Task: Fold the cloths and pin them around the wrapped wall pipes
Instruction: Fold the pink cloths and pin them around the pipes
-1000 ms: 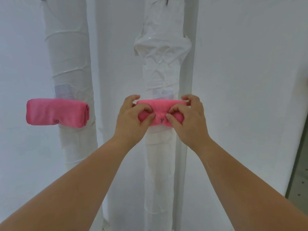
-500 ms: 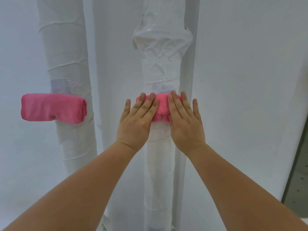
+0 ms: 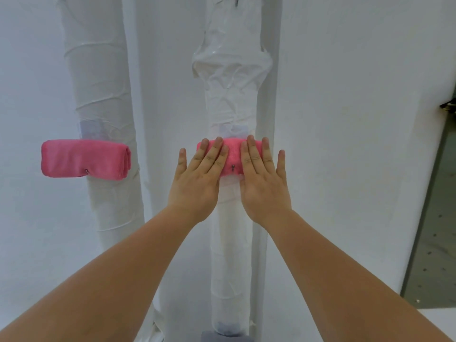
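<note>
A folded pink cloth (image 3: 233,154) wraps the middle white-wrapped pipe (image 3: 232,109), with a metal pin (image 3: 233,168) at its lower front edge. My left hand (image 3: 199,178) lies flat on the cloth's left part, fingers straight. My right hand (image 3: 262,178) lies flat on its right part the same way. The pin shows in the gap between the two hands. A second folded pink cloth (image 3: 84,158) is pinned (image 3: 86,171) around the left wrapped pipe (image 3: 98,95), its ends sticking out to the left.
White wall (image 3: 345,119) surrounds both pipes. A grey metal panel (image 3: 434,230) stands at the right edge. A grey base (image 3: 225,336) shows at the bottom of the middle pipe.
One second ago both hands pinched the cloth around the pin with curled fingers. They have since flattened, and now press the cloth with straight fingers spread slightly wider apart.
</note>
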